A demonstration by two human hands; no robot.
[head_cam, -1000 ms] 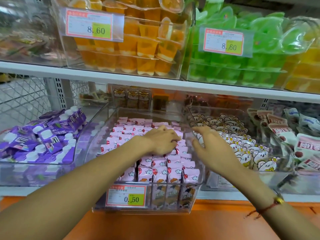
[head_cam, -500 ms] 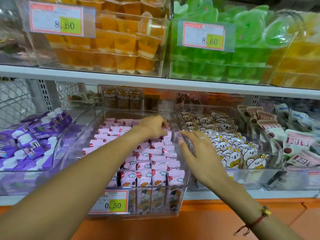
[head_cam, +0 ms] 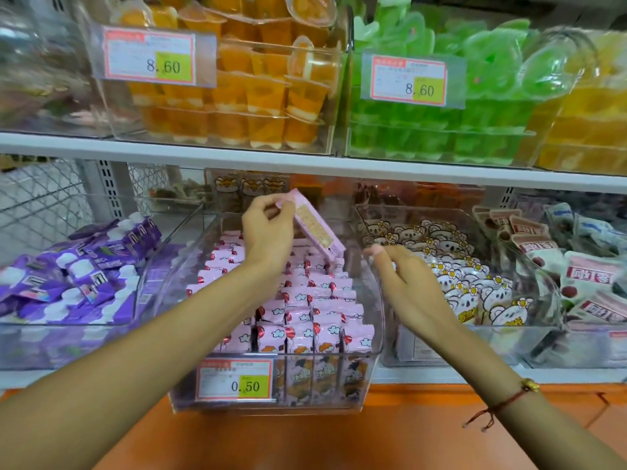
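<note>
Pink foil up in the air! The left hand (head_cam: 268, 232) has one pink packet (head_cam: 317, 228) pinched at its top corner, fingers (head_cam: 263, 205) clamped on the edge, and the packet hangs tilted, its lower end just above the back rows in the clear bin (head_cam: 375, 347). Below it, the rows of pink packets (head_cam: 305, 300) stand upright and tightly filed, front to back, behind the price tag (head_cam: 235, 379) on the bin's front.

The right hand (head_cam: 407, 283) hovers at the bin's right wall, fingers loose and apart, holding nothing, near the lifted packet but not touching it. Past it sits the bin of bear-face packets (head_cam: 458, 276); to the far left, purple pouches (head_cam: 84, 266). Orange jelly cups (head_cam: 237, 96) fill the shelf above.

By my reading this is the one-packet-out stage of sorting the bin: it is clear of the rows and not yet set anywhere. The next move looks like either a hand-over to that waiting right hand or a slot back into a row. Slotting back would call for turning the packet upright and parting its neighbours, since the rows leave little gap.
</note>
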